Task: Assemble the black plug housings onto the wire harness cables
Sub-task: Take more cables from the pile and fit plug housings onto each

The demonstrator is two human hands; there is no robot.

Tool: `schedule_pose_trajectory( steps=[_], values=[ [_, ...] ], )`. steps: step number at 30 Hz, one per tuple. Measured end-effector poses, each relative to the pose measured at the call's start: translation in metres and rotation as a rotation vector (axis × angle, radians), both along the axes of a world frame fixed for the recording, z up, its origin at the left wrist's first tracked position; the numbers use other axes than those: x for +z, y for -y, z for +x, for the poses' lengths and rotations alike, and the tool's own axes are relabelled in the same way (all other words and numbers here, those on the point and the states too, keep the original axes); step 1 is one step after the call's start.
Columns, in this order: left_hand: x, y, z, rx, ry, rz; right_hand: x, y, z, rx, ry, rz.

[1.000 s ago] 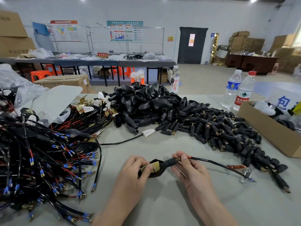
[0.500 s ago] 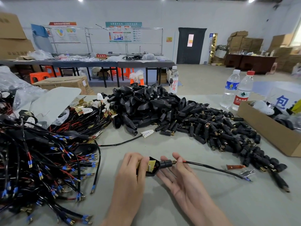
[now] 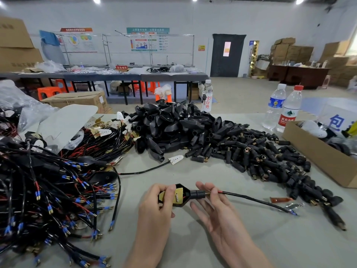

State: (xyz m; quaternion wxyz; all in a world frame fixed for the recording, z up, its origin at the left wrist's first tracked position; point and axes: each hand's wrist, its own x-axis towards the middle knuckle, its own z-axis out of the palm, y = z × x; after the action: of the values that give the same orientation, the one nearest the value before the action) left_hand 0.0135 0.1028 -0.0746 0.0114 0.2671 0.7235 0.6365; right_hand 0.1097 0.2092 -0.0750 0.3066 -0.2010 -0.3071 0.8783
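My left hand grips a black plug housing low in the middle of the table, thumb over the yellow circuit board seated inside it. A black barrel connector sticks out of the housing's right end, and its cable trails right to a blue-tipped end. My right hand lies palm up under the connector, fingers mostly straight. Its thumb and forefinger pinch the cable at the brass collar.
A heap of black housings and a spread of barrel connectors fill the table's far middle and right. Tangled harness cables cover the left. A cardboard box and two water bottles stand at right.
My right hand has uncurled to palm up beneath the connector, and its thumb has come onto the cable. The housing has turned slightly, so the board faces up more.
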Motion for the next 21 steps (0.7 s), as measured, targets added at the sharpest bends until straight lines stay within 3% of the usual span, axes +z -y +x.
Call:
schedule_pose_trajectory(
  steps=[4, 9, 21],
  values=[
    [0.004, 0.002, 0.001, -0.021, 0.048, 0.077, -0.003, -0.004, 0.001, -0.116, 0.083, 0.052],
    [0.002, 0.001, -0.001, -0.113, 0.057, 0.027, -0.006, -0.006, 0.003, -0.167, 0.135, 0.140],
    [-0.003, 0.002, -0.012, -0.135, 0.183, 0.059, -0.002, -0.003, 0.002, -0.177, 0.237, 0.230]
  ],
)
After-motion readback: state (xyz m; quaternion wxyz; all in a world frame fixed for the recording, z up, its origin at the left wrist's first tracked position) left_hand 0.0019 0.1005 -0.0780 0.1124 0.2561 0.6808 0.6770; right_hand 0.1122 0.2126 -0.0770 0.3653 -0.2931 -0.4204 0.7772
